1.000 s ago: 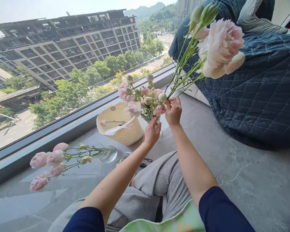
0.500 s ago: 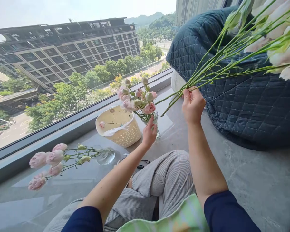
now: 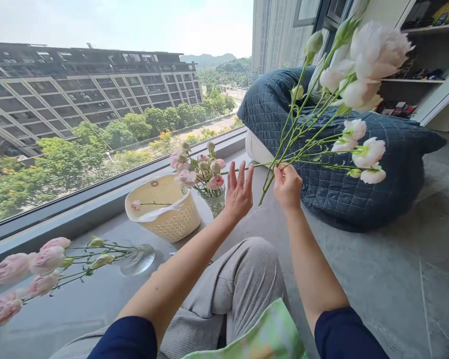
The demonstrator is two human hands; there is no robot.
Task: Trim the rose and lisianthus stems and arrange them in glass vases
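- A bunch of pink lisianthus stems (image 3: 290,144) is clamped in the right hand (image 3: 287,187) and held up, blooms to the right, over a quilted navy beanbag (image 3: 359,199).
- The left hand (image 3: 239,194) is held open, fingers spread, just below one stem.
- A filled glass vase (image 3: 214,203) is set far left, beside a woven cream basket (image 3: 164,219).
- The step in hand is judged to be sorting the bunch — the next move seems to call for the open hand to close on a stem.

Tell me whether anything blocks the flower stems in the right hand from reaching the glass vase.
Yes: the open left hand is raised between the flower stems held in the right hand and the glass vase. Nothing else visible stands in that path.
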